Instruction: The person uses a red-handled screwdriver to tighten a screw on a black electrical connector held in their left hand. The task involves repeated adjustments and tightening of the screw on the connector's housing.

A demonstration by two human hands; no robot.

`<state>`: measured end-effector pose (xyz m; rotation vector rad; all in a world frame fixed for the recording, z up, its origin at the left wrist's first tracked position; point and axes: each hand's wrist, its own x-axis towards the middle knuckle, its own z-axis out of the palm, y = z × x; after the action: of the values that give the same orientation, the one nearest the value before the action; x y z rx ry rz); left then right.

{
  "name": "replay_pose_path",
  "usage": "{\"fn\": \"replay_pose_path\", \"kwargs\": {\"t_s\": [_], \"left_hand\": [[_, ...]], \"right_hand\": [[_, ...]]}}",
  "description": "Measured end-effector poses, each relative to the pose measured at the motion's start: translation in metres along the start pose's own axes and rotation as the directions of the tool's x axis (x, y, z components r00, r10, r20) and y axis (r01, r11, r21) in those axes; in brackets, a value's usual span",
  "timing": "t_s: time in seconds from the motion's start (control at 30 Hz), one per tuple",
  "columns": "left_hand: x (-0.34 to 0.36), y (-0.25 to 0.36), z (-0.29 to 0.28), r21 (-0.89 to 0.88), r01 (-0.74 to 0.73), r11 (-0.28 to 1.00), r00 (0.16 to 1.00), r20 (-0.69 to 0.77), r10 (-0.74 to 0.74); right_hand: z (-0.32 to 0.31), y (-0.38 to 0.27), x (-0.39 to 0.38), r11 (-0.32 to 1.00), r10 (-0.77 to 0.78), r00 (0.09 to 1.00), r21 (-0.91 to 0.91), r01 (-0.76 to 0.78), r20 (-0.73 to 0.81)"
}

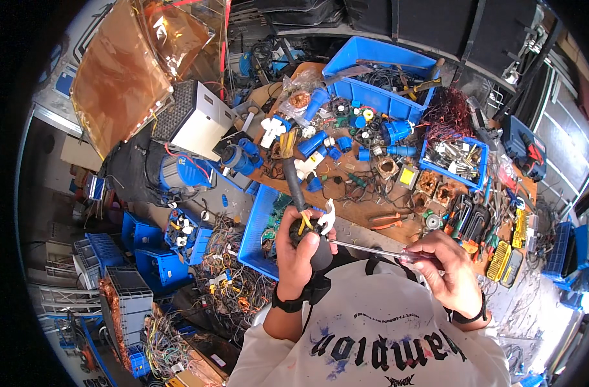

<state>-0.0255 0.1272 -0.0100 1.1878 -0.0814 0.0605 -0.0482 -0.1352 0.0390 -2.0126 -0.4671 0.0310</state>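
Your left hand [294, 263] is closing around a dark round connector [321, 253], which you are holding in front of the counter [356, 209], at its near edge. A thick black cable [293, 184] with yellow wires is running from that grip out over the counter, and a white plastic piece [327, 217] is sticking up beside your fingers. Your right hand [450, 267], apart from the left, is clasping a screwdriver [372, 249] by its handle, its shaft pointing toward the connector; you cannot tell whether the tip is touching. Orange-handled pliers [386, 223] are lying near the counter's front edge, and a large blue bin [398, 102] is standing at its far side.
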Motion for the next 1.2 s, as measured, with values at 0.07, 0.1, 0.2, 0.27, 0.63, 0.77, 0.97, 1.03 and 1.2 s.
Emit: {"fn": "replay_pose_path", "kwargs": {"t_s": [0.07,0.1,0.2,0.27,0.63,0.77,0.97,1.03,1.2], "left_hand": [[0.0,0.0,-0.001,0.006,0.003,1.0,1.0,-0.007,-0.003],[-0.001,0.0,-0.002,0.009,0.005,1.0,1.0,-0.01,-0.005],[-0.001,0.0,-0.002,-0.005,-0.01,1.0,1.0,0.028,0.011],[-0.002,0.0,-0.001,-0.01,-0.011,1.0,1.0,0.015,0.011],[-0.006,-0.003,-0.001,-0.041,0.013,0.999,1.0,0.005,-0.013],[-0.004,-0.002,0.004,-0.164,0.086,0.983,0.996,-0.015,-0.09],[0.006,-0.011,0.011,-0.27,0.227,0.936,0.97,-0.021,-0.242],[0.013,-0.015,0.011,-0.306,0.26,0.916,0.959,-0.025,-0.281],[0.028,-0.028,0.0,-0.431,0.323,0.843,0.918,-0.074,-0.389]], "right_hand": [[0.001,-0.001,0.0,0.997,-0.069,0.997,-0.03,0.068,-0.041],[0.002,-0.001,-0.001,0.998,-0.049,0.997,-0.046,0.047,-0.053],[0.006,0.0,-0.006,0.994,-0.013,0.998,-0.109,0.006,-0.065],[0.006,0.001,-0.007,0.985,-0.016,0.999,-0.172,0.009,-0.042],[0.007,-0.003,-0.009,0.994,0.029,0.999,-0.102,-0.026,0.032],[0.007,0.0,-0.007,0.994,0.084,0.996,-0.075,-0.082,0.026],[0.016,0.024,-0.01,0.957,0.234,0.972,0.177,-0.229,-0.011],[0.018,0.039,-0.005,0.929,0.306,0.952,0.219,-0.298,-0.005],[0.035,0.095,0.021,0.713,0.493,0.87,0.581,-0.392,-0.019]]}}
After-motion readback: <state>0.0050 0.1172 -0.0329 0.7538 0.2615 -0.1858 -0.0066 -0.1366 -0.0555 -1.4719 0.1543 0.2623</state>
